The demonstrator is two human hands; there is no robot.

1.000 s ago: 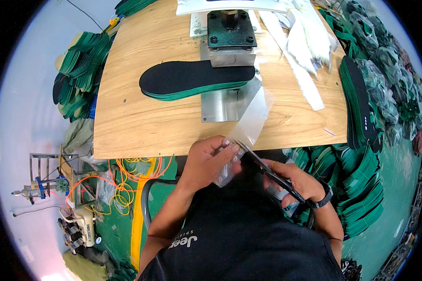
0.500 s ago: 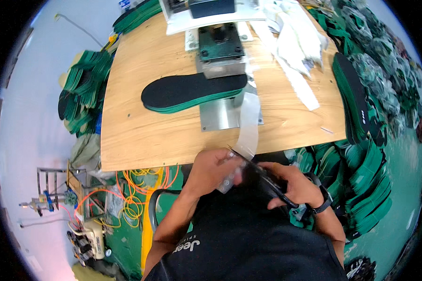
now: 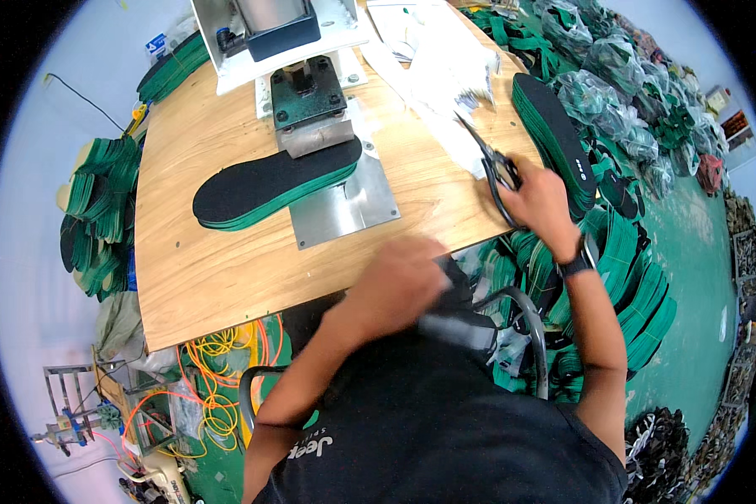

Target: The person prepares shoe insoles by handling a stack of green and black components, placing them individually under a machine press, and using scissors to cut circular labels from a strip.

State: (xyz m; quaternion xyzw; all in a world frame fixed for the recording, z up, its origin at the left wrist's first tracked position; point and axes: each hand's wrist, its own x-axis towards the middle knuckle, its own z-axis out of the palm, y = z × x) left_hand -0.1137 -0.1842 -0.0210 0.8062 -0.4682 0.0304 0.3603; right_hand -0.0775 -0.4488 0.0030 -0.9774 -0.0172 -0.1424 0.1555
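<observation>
Clearly, the right arm reaches farther out: its forearm (image 3: 598,323) runs upward from the lower right, bent slightly inward at the wrist, where a dark watch (image 3: 574,264) sits. The right hand (image 3: 542,200) is over the table's right front corner, fingers wrapped around the handles of the black scissors (image 3: 487,155), whose blades point away and to the left, toward the white strips (image 3: 437,92) on the wooden table (image 3: 227,277).

The left forearm (image 3: 307,370) slants up and inward from the lower left, bringing the left hand (image 3: 395,286) to the table's front edge, near the middle. That hand is blurred, so I cannot tell whether it grips anything. Just below and right of it, a blurred translucent piece (image 3: 460,331) shows above the lap.

Beyond the left hand, stacked black-and-green insoles (image 3: 273,183) lie partly over a metal plate (image 3: 353,212), their right end just beside a metal block (image 3: 321,139).
</observation>
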